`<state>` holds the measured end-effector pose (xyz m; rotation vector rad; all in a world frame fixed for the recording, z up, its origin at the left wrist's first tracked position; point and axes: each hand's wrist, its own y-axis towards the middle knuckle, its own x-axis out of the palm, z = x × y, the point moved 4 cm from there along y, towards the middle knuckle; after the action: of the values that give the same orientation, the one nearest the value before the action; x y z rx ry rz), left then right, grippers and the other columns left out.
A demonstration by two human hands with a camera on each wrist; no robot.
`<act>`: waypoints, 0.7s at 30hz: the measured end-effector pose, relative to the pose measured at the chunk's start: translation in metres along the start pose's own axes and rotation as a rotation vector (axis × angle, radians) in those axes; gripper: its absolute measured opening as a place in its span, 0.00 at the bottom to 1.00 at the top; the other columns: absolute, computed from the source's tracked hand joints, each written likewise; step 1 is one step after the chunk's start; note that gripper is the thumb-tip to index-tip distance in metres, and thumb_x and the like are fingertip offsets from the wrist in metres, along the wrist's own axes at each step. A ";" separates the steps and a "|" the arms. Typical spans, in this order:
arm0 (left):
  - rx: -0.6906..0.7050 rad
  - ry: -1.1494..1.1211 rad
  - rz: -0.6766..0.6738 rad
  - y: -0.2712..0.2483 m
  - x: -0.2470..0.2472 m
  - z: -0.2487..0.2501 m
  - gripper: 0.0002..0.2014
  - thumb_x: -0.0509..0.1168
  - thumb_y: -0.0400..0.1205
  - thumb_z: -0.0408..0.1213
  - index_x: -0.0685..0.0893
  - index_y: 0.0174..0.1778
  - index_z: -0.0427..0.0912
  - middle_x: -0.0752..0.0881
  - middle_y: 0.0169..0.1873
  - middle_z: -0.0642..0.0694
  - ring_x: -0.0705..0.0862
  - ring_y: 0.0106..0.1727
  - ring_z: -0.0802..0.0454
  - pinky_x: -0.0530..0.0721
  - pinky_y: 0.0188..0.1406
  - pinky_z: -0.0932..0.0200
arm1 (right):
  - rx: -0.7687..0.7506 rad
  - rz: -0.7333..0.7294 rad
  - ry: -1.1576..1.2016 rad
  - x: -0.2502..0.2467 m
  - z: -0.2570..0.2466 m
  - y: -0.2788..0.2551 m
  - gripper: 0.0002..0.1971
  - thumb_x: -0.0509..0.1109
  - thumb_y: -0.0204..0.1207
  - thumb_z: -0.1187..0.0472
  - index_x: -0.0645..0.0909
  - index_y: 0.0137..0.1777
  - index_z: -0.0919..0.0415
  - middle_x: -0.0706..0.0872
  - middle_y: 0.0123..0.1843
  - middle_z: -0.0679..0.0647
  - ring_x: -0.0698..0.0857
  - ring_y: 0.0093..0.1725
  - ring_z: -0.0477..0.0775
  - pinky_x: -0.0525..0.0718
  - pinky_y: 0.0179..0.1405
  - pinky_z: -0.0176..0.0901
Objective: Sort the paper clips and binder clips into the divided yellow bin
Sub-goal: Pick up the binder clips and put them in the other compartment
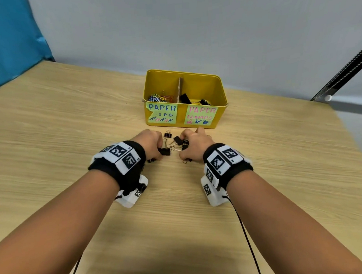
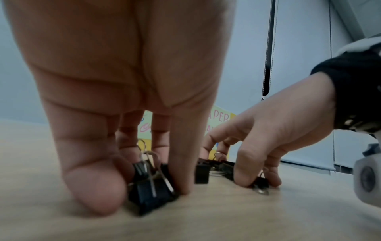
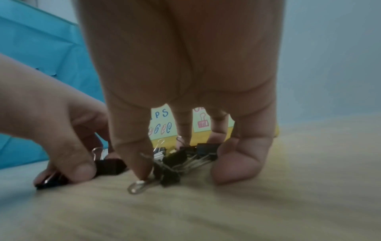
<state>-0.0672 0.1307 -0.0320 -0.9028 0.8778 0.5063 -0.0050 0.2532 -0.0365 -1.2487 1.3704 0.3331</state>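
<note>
While both hands work the pile, left hand (image 1: 149,142) pinches a black folded-steel binder clip (image 1: 163,151), wire loops up; right hand (image 1: 194,145) fingers curl onto the cluster (image 1: 179,144), probably gripping one. Glossy yellow bin (image 1: 221,96) at 12 o'clock on woodgrain table (image 1: 69,122), cardboard divider (image 1: 180,88) running 12–6.

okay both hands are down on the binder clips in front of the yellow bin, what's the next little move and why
Probably lift the left hand, which pinches a binder clip, over to the right compartment labelled for clamps: black clips already lie there, and only paper clips fill the left.
</note>
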 end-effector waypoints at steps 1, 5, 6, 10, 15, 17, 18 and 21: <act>0.008 -0.002 0.010 0.000 0.000 0.001 0.15 0.69 0.75 0.32 0.80 0.57 0.38 0.80 0.60 0.39 0.77 0.52 0.45 0.75 0.46 0.58 | 0.001 0.006 -0.006 0.000 0.000 0.000 0.26 0.73 0.68 0.53 0.72 0.67 0.49 0.68 0.66 0.58 0.74 0.66 0.66 0.79 0.65 0.55; 0.025 -0.021 0.040 -0.002 0.001 0.008 0.14 0.63 0.76 0.27 0.80 0.57 0.38 0.81 0.56 0.40 0.75 0.48 0.47 0.76 0.40 0.60 | -0.021 -0.022 -0.017 0.002 0.001 -0.004 0.20 0.70 0.71 0.60 0.73 0.62 0.47 0.71 0.64 0.58 0.76 0.63 0.67 0.80 0.63 0.56; 0.031 -0.021 0.047 -0.003 0.001 0.009 0.14 0.64 0.76 0.26 0.81 0.57 0.38 0.81 0.52 0.41 0.76 0.47 0.47 0.76 0.35 0.61 | -0.027 -0.025 -0.021 0.002 0.001 -0.005 0.20 0.69 0.70 0.62 0.74 0.61 0.47 0.71 0.64 0.58 0.77 0.63 0.67 0.81 0.62 0.57; 0.033 -0.035 0.074 -0.004 0.001 0.011 0.11 0.66 0.74 0.26 0.82 0.50 0.41 0.77 0.46 0.45 0.77 0.45 0.46 0.76 0.32 0.61 | -0.061 -0.012 -0.072 0.004 0.002 -0.010 0.19 0.67 0.73 0.67 0.75 0.61 0.48 0.71 0.64 0.58 0.74 0.65 0.67 0.80 0.61 0.54; 0.052 -0.067 0.133 -0.006 0.001 0.007 0.09 0.69 0.72 0.27 0.80 0.43 0.44 0.78 0.43 0.45 0.78 0.46 0.46 0.76 0.41 0.59 | -0.136 0.027 -0.159 0.009 0.001 -0.017 0.19 0.60 0.77 0.72 0.78 0.61 0.51 0.71 0.64 0.59 0.71 0.66 0.69 0.78 0.61 0.55; 0.069 -0.077 0.151 -0.007 0.000 0.006 0.09 0.68 0.72 0.27 0.83 0.47 0.41 0.78 0.43 0.45 0.79 0.47 0.46 0.76 0.41 0.58 | -0.139 0.027 -0.141 0.008 0.004 -0.019 0.20 0.59 0.76 0.74 0.78 0.60 0.51 0.71 0.61 0.58 0.71 0.65 0.68 0.78 0.60 0.55; 0.073 -0.089 0.153 -0.008 0.000 0.005 0.11 0.68 0.72 0.27 0.84 0.49 0.39 0.79 0.43 0.45 0.78 0.47 0.46 0.78 0.41 0.58 | -0.139 0.026 -0.130 0.006 0.006 -0.019 0.20 0.59 0.75 0.75 0.78 0.59 0.51 0.71 0.58 0.57 0.71 0.64 0.67 0.78 0.60 0.55; 0.065 -0.173 0.146 -0.012 -0.002 0.001 0.12 0.67 0.73 0.26 0.84 0.51 0.39 0.79 0.47 0.43 0.80 0.44 0.46 0.88 0.38 0.52 | -0.143 0.035 -0.104 0.000 0.015 -0.018 0.21 0.61 0.72 0.77 0.76 0.58 0.52 0.69 0.52 0.54 0.76 0.60 0.64 0.80 0.58 0.51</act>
<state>-0.0597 0.1250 -0.0249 -0.7277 0.8005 0.6684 0.0173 0.2584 -0.0327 -1.3073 1.2984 0.5216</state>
